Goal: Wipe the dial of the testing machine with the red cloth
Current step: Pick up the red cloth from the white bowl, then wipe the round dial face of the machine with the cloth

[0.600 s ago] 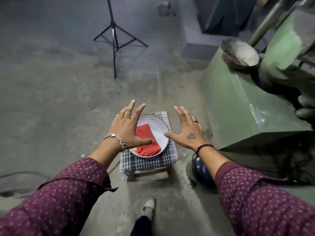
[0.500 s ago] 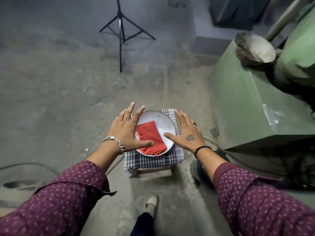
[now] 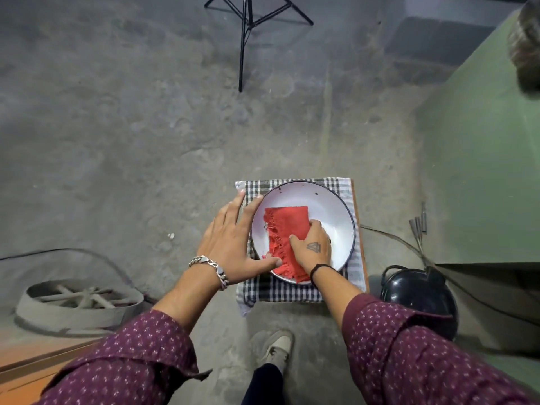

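A folded red cloth lies in a white enamel plate on a small stool covered with a checked towel. My right hand rests on the cloth's near right part, fingers curled down onto it and thumb on its frayed edge. My left hand is spread flat against the plate's left rim, thumb touching the cloth's near corner. The green testing machine stands at the right; its dial is out of view apart from a blurred dark shape at the top right corner.
A black tripod stand is on the concrete floor ahead. A dusty wheel-like ring lies at the left, a black round object with cables sits right of the stool. My shoe is just below the stool.
The view has tilted down toward the stool. My right hand dropped from above the plate's right side onto the red cloth and curled over it. My left hand settled against the plate's left rim.
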A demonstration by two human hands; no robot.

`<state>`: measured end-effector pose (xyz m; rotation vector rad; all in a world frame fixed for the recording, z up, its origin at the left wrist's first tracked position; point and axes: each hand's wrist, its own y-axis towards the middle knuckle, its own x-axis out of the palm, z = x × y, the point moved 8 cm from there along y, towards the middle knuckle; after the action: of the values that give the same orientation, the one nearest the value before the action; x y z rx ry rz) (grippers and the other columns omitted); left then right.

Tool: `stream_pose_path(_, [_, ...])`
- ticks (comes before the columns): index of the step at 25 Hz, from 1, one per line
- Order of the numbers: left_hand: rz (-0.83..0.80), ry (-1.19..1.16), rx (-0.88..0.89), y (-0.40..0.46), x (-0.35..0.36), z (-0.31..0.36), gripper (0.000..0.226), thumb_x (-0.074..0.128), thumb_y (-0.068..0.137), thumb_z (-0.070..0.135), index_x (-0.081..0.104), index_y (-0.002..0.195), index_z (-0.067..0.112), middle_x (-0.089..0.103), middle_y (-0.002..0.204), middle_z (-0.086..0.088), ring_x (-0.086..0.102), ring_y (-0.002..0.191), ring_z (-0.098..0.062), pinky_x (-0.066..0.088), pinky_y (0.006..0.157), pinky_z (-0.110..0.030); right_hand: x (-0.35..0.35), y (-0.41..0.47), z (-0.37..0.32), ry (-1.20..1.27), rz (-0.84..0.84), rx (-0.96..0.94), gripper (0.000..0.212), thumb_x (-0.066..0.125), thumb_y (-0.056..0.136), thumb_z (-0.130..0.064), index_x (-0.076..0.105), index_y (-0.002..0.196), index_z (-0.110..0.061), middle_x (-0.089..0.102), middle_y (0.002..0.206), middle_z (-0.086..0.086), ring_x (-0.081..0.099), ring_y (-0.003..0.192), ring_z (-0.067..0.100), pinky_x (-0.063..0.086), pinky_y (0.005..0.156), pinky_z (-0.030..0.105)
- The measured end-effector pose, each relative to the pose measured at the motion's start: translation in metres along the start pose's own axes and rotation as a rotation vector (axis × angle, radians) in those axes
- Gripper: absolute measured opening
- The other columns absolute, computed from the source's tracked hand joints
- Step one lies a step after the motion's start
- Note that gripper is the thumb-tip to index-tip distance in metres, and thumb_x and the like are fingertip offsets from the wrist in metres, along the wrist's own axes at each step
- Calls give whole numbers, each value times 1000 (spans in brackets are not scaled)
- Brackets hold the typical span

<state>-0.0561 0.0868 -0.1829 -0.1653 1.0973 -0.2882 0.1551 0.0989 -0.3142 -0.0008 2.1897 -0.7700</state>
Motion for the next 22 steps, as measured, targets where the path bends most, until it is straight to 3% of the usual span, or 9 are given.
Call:
stream_pose_path(2, [-6,4,9,5,-1,5,136,70,62,94,9,173,44,0,186,3,20,165,-31,35,129,-57,0,2,-1,134,-9,-9,17,78,94,-26,68,105,-17,74,101,6,72,103,38,52,76,37])
stream_pose_path(3, [-15,8,17,7,-3,9,136,69,62,94,9,173,43,0,186,2,20,165,-31,34,129,-57,-5,1,-4,179,-7,-36,14,77,94,-23,65,100,-18,72,96,4,71,98,37,50,73,37])
stream_pose_path(7, [-29,23,86,18,-22,48,138,65,60,94,8,174,42,-2,186,0,17,167,-32,29,132,-55,-58,-13,-17,453,7,-77,36,71,101,-21,65,136,-17,71,124,6,70,114,27,58,105,48])
stream_pose_path(9, [-13,43,144,24,-38,76,139,66,59,93,10,175,42,-1,186,-1,20,166,-33,32,130,-56,-93,-24,-21,633,19,-53,49,71,101,-27,60,148,-22,78,126,1,75,116,24,59,111,48])
stream_pose_path(12, [40,98,271,33,-75,140,140,69,59,94,8,175,43,0,186,-1,23,164,-35,38,126,-57,-172,-42,-27,854,81,-104,47,70,94,-31,64,139,-20,83,126,11,79,119,34,60,110,58])
stream_pose_path(15, [97,131,416,31,-120,222,144,70,57,97,2,174,47,-2,186,1,19,166,-33,37,127,-57,-279,-78,-22,919,236,-184,36,72,96,-30,69,132,-23,83,126,11,78,122,36,58,112,60])
stream_pose_path(18, [148,158,552,19,-159,306,149,67,53,103,-2,173,48,-5,186,1,15,168,-36,31,131,-60,-379,-122,-10,910,378,-257,33,71,105,-24,68,137,-22,80,133,10,75,128,34,55,117,60])
stream_pose_path(22, [246,158,731,-22,-204,434,151,62,48,108,-5,171,53,-7,185,3,12,168,-35,28,132,-60,-511,-203,22,901,551,-354,41,70,104,-35,67,143,-22,80,135,6,74,130,29,55,118,56])
